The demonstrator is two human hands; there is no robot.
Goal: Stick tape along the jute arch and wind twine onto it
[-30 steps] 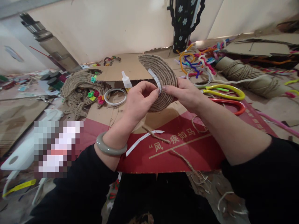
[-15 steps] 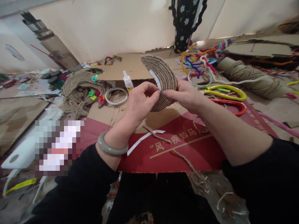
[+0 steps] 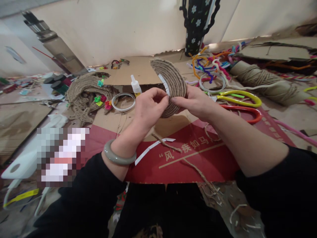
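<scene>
A crescent of coiled twine [image 3: 174, 77] is held up over the cardboard. My right hand [image 3: 195, 100] grips its right side, thumb in front and fingers behind. The thumb and fingertips of my left hand [image 3: 152, 107] pinch its inner edge, at the lower end of a white tape strip [image 3: 163, 84] that lines the edge. Below the hands, another white strip [image 3: 151, 147] and a loose piece of twine [image 3: 195, 168] lie on the red printed cardboard [image 3: 148, 172].
Scissors with yellow and red handles [image 3: 255, 99] lie right, near a twine roll [image 3: 262, 79]. A glue bottle [image 3: 135, 85], a tape roll [image 3: 123, 102] and a decorated twine piece [image 3: 84, 89] are left. A black flowered cup [image 3: 194, 29] stands behind.
The crescent has turned slightly, its right edge shifting a little left. Both hands keep nearly the same place and grip.
</scene>
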